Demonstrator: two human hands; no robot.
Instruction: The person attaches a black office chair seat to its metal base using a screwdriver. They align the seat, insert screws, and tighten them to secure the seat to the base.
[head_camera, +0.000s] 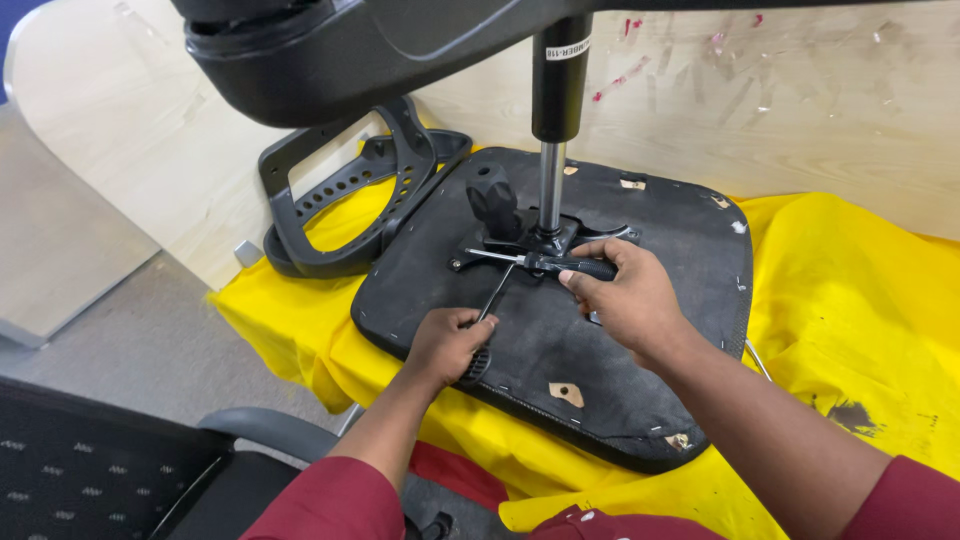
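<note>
An upturned black chair seat (560, 330) lies on a yellow cloth (850, 300), with its metal mechanism plate (530, 240) and gas-lift column (552, 185) standing up from the middle. My right hand (625, 295) grips a black-handled screwdriver (545, 263) lying level, its tip at the plate's left side. My left hand (445, 345) is closed on the ribbed black handle of a second tool (482, 335), whose thin shaft slants up toward the plate. A black knob (493, 200) stands beside the column.
Two black armrest frames (350, 200) lean against the wooden panel at the back left. The chair's base (330, 60) hangs overhead on the column. Another chair's back and armrest (150, 470) sit at the lower left. Grey floor lies left.
</note>
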